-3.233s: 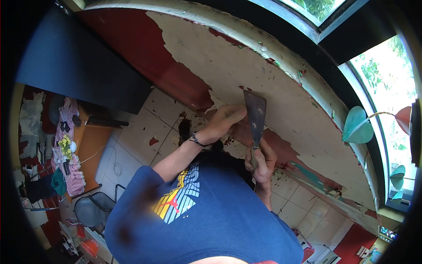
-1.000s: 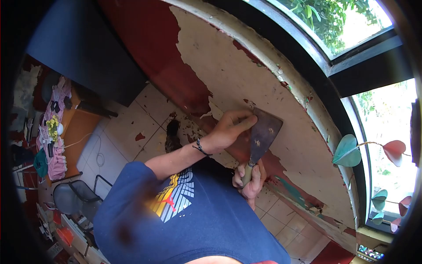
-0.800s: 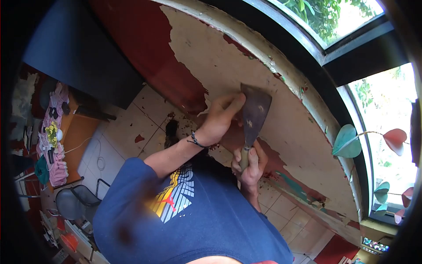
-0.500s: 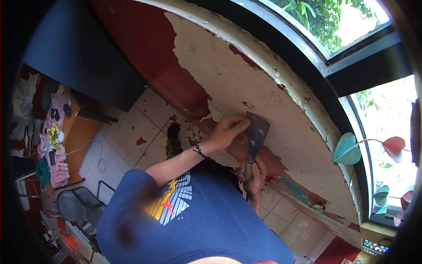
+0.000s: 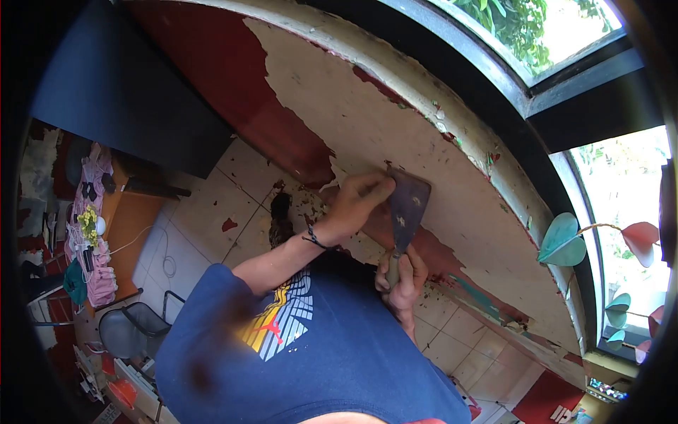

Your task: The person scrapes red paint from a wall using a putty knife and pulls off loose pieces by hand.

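Scraper [image 5: 410, 205] nudged far again, up to the dark flecks [image 5: 388, 165]

From where I'm standing: a moment ago the blade's far edge sat a little nearer than the flecks on the wall [image 5: 487, 212]; now its far left corner is right at them. Broad face shows more too, so the tool has turned slightly. Slightly before that it reached farther, so I read this as short back-and-forth strokes over one patch.

Right grip [image 5: 405, 278]: wrapped around the handle. Left grip [image 5: 357, 210]: fingers bunched at the blade's left edge, touching or nearly; can't tell if they pinch it or just steady it.

Scraper location: over the pale bare area, between the red paint [image 5: 212, 81] on the left and the red strip [image 5: 436, 253] near and right. Full edge contact: can't confirm.

What it means: no clear shift in the red border over these strokes, so my guess is they're working flecks, not the big edge.

Around: loose chips [image 5: 229, 225] on the floor [image 5: 205, 198], well left; surface [image 5: 132, 230] with pink cloth [image 5: 104, 285] at far left.
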`<control>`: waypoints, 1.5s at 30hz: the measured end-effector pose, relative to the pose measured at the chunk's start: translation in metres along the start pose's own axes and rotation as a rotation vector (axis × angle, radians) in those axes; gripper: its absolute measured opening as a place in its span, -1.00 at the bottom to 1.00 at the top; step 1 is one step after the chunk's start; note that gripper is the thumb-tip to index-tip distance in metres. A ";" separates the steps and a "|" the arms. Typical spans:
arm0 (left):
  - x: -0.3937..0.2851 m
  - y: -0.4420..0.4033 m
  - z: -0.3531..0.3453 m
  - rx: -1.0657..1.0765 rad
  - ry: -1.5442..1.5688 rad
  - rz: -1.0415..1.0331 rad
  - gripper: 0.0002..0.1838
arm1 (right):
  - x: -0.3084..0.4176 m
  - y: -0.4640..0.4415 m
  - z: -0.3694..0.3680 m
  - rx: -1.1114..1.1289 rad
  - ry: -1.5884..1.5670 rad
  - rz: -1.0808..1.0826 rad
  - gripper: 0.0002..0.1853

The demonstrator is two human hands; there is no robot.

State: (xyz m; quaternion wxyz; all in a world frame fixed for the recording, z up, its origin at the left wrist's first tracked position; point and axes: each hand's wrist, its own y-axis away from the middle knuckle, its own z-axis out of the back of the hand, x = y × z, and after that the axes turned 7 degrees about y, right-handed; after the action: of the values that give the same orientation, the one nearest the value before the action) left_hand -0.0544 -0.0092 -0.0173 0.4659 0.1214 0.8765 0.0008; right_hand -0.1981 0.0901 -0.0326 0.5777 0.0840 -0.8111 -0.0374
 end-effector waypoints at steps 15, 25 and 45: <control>-0.005 0.008 -0.010 -0.139 0.059 -0.011 -0.71 | 0.000 0.007 -0.010 -0.027 -0.005 -0.011 -0.58; -0.007 0.004 -0.007 -0.108 0.029 0.009 -0.69 | 0.001 -0.001 -0.013 -0.044 0.020 -0.020 -0.57; -0.001 0.002 -0.006 -0.045 -0.015 0.072 -0.68 | 0.006 0.002 0.018 -0.033 0.022 -0.046 -0.60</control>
State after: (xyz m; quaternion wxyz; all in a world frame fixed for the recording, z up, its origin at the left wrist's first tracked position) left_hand -0.0586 -0.0068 -0.0129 0.4749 0.1425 0.8677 0.0362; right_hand -0.2167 0.0905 -0.0324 0.5870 0.0934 -0.8017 -0.0632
